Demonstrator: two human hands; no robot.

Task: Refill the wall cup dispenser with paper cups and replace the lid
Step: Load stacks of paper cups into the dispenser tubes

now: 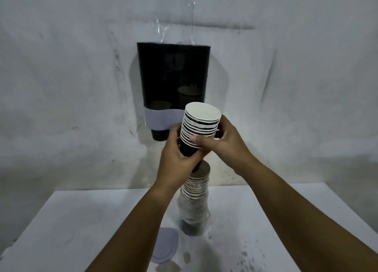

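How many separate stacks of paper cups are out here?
4: one held stack in both hands, one table stack, two dim ones inside the dispenser, possibly more hidden.

Both hands hold a nested stack of paper cups (199,126) in front of the wall dispenser (173,75), level with its lower right corner. The left hand (176,159) grips the dark base of the stack; the right hand (223,141) grips its rims. Below the dispenser, a second cup stack (194,198) stands on the white table (71,220). The lid (165,245) lies flat, just left of that stack.
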